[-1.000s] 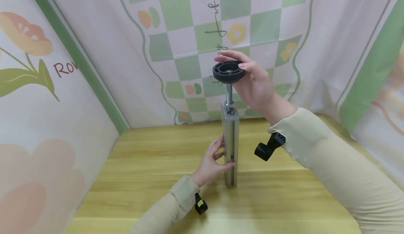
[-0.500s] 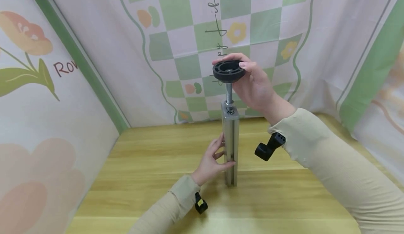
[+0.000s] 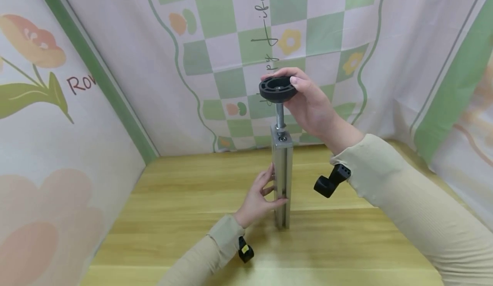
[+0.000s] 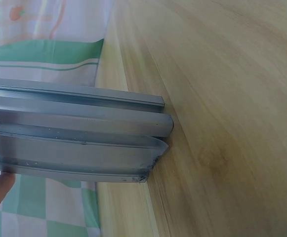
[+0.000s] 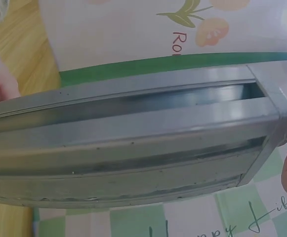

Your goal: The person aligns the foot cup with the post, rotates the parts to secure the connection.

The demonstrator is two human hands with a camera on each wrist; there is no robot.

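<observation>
A slotted aluminium profile (image 3: pixel 283 179) stands upright on the wooden table, its lower end meeting the boards in the left wrist view. Low on its left side, my left hand (image 3: pixel 259 198) grips it with the thumb across the front. A metal end plate (image 3: pixel 282 138) caps the top, and a threaded rod (image 3: pixel 280 114) rises from it. On the rod sits a round black levelling foot (image 3: pixel 278 90), its hollow face up. My right hand (image 3: pixel 308 102) holds the foot's rim from the right, thumb at the near edge and fingers behind, partly hidden.
The wooden table (image 3: pixel 185 192) spreads around the profile. A patterned curtain (image 3: pixel 219 50) hangs close behind it, and another printed curtain (image 3: pixel 42 149) closes off the left. Black wrist cameras (image 3: pixel 332 181) are strapped to both sleeves.
The right hand's fingers have come down from above the foot and closed in around its far rim. The left hand and the profile have stayed nearly still.
</observation>
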